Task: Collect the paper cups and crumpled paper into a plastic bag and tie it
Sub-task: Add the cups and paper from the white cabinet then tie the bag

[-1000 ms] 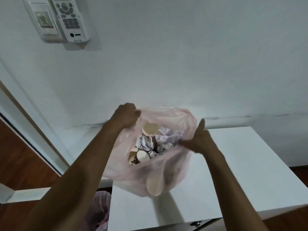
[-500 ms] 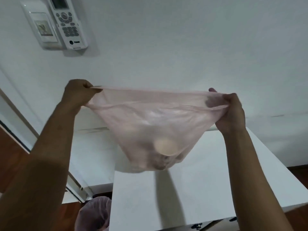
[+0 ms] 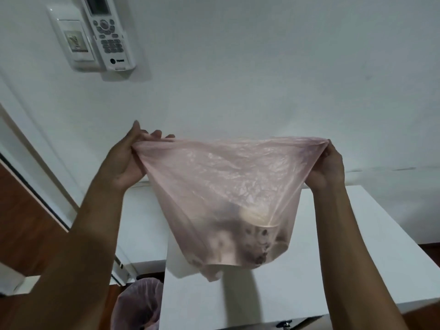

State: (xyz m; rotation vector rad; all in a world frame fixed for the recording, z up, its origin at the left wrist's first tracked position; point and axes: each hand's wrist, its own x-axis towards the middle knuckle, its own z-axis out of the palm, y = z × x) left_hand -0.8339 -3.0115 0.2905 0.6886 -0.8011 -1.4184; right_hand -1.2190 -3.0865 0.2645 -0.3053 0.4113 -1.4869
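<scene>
Between the two hands, the bag [image 3: 228, 186] hangs stretched in the air above the desk [image 3: 357, 270], its sagging bottom clear of the white top. Left hand [image 3: 129, 160] pinches the bag's left top corner between thumb and fingers; right hand [image 3: 329, 166] is clenched around the gathered right corner. The mouth is pulled into a taut, nearly level line between them. Through the pink film a cup [image 3: 258, 219] lies tilted low in the bag, with blurred dark-patterned shapes beside and under it; I cannot tell cups from paper there.

Compared with half a second ago, the bag has dropped a little lower in view and the cup shows further right inside it; the hands grip the same corners. A second ago the mouth was open, with cups and crumpled paper visible from above.

Both forearms reach up and forward, wrists raised, left palm turned toward the camera, right hand showing its back. A remote [image 3: 108, 32] hangs on the wall, and a lined bin [image 3: 138, 303] sits beside the desk.
</scene>
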